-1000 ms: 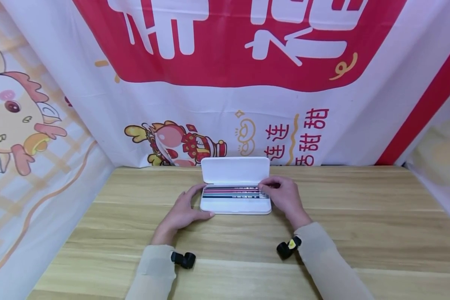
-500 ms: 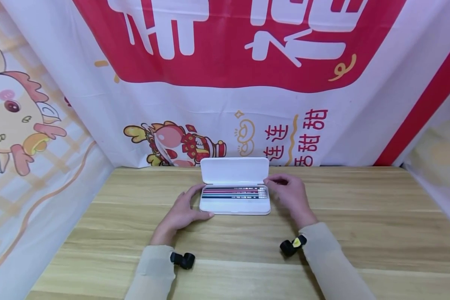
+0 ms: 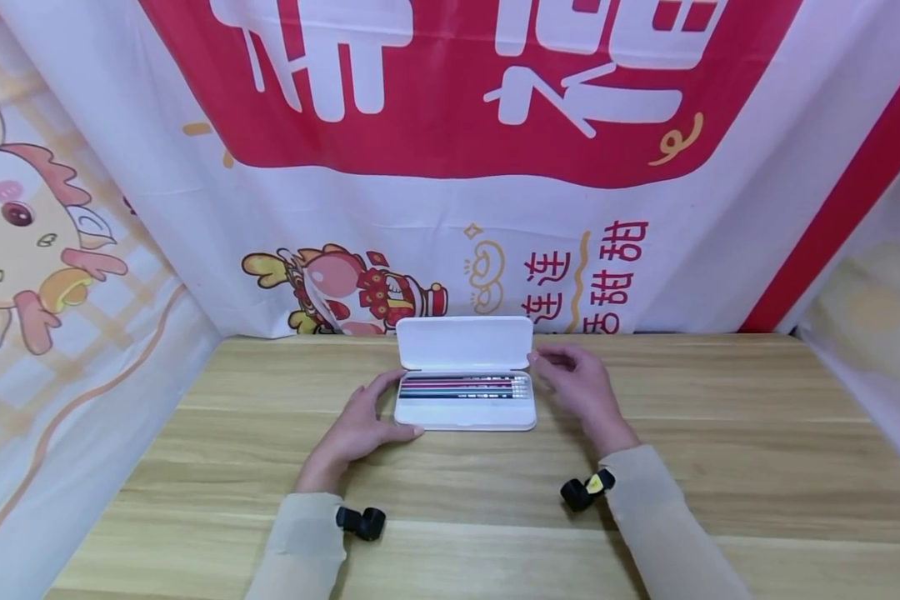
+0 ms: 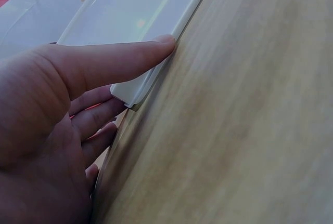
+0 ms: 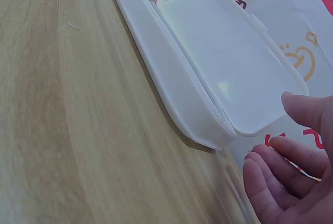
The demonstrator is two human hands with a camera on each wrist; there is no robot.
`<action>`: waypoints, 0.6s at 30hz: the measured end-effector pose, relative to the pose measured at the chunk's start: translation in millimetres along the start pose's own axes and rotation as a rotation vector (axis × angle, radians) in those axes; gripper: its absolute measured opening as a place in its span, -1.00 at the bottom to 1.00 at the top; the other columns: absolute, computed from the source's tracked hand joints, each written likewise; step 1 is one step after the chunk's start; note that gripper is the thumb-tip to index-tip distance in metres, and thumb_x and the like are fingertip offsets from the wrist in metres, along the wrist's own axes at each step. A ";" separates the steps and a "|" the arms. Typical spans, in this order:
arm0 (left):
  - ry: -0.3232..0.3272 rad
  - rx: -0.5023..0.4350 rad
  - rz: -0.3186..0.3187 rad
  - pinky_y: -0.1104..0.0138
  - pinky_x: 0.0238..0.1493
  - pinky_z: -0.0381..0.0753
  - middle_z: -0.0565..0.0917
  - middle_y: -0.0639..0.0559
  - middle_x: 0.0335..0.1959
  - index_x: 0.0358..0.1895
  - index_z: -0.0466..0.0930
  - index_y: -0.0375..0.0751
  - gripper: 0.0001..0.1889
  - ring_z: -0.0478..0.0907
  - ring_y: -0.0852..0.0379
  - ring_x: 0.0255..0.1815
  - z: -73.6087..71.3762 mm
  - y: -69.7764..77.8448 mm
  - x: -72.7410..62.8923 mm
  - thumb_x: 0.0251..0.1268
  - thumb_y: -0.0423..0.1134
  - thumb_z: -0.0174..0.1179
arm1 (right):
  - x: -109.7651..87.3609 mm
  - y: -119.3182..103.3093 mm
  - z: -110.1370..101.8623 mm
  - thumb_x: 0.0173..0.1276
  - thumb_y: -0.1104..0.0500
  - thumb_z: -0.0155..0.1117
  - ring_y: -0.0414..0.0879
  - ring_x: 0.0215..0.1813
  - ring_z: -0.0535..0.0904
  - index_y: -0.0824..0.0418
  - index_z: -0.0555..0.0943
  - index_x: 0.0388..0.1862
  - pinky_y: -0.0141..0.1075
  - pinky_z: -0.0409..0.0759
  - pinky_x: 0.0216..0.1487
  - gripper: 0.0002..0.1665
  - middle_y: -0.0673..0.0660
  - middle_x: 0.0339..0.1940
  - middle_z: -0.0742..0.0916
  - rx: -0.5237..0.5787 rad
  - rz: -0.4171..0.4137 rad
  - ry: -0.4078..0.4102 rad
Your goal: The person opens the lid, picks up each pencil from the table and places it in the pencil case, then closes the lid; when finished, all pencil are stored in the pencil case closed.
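A white pencil case [image 3: 465, 415] lies on the table with its lid [image 3: 465, 343] tilted up at the back. Several pencils [image 3: 457, 387] in dark, pink and blue tones lie side by side in its rear half, pale ends to the right. My left hand [image 3: 352, 429] grips the case's left end; its thumb [image 4: 119, 60] presses the front edge and the fingers reach round the side. My right hand [image 3: 581, 383] is at the right end with loosely bent fingers. In the right wrist view its thumb [image 5: 304, 109] overlaps the corner of the lid, and nothing lies between thumb and fingers.
The wooden table [image 3: 450, 500] runs up to a printed cloth [image 3: 450, 200] hanging close behind the raised lid. Patterned side cloth [image 3: 105, 333] borders the left. A black wrist camera [image 3: 363, 523] sits on the left sleeve, another device [image 3: 587, 490] on the right.
My right hand has left the pale pencil ends inside the case and moved right and slightly back, beside the lid's edge. My left hand keeps its grip on the case.
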State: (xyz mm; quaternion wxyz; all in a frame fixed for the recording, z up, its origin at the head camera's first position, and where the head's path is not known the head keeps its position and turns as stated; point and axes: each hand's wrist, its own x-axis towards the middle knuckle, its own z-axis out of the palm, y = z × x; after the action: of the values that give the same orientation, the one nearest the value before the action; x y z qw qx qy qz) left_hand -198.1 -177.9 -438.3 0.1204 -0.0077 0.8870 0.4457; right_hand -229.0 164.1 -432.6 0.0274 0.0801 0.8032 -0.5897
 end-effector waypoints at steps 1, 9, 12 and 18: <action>0.000 0.000 -0.001 -0.52 0.65 -0.17 0.09 -0.17 0.80 0.66 0.28 0.30 0.00 -0.31 -0.45 0.81 0.0 -0.1 -0.1 0.15 -0.03 0.63 | 0.2 0.2 0.5 0.49 -0.17 0.44 0.08 0.32 0.66 0.12 0.59 0.45 -0.08 0.70 0.35 -0.32 0.19 0.34 0.71 0.002 -0.015 -0.006; -0.004 0.000 -0.003 -0.53 0.64 -0.17 0.09 -0.16 0.80 0.66 0.28 0.30 0.00 -0.32 -0.45 0.81 0.3 0.5 -0.7 0.15 -0.02 0.63 | -0.6 -2.6 3.1 0.48 -0.19 0.46 0.13 0.45 0.61 0.13 0.47 0.58 -0.02 0.66 0.46 -0.16 0.22 0.43 0.67 0.007 -0.070 -0.067; -0.004 0.007 0.001 -0.54 0.63 -0.15 0.09 -0.18 0.80 0.67 0.27 0.30 0.01 -0.31 -0.47 0.80 -0.2 -0.1 -0.6 0.14 -0.01 0.63 | -0.4 -3.2 4.4 0.47 -0.19 0.47 0.14 0.48 0.59 0.12 0.46 0.59 -0.01 0.62 0.50 -0.16 0.21 0.45 0.66 0.016 -0.074 -0.080; -0.004 0.008 0.007 -0.54 0.63 -0.15 0.09 -0.19 0.79 0.67 0.27 0.29 0.01 -0.30 -0.48 0.80 -0.8 -0.8 -0.7 0.14 -0.02 0.64 | -0.6 -4.3 6.2 0.44 -0.23 0.49 0.12 0.50 0.57 0.07 0.46 0.59 0.01 0.58 0.55 -0.14 0.17 0.46 0.65 0.034 -0.065 -0.094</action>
State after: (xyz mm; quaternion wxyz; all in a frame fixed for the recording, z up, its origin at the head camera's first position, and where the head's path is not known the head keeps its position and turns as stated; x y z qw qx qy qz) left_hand -197.5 -179.1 -438.3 0.1204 -0.0031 0.8886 0.4426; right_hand -229.4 156.8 -430.4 0.0445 0.0265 0.7929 -0.6071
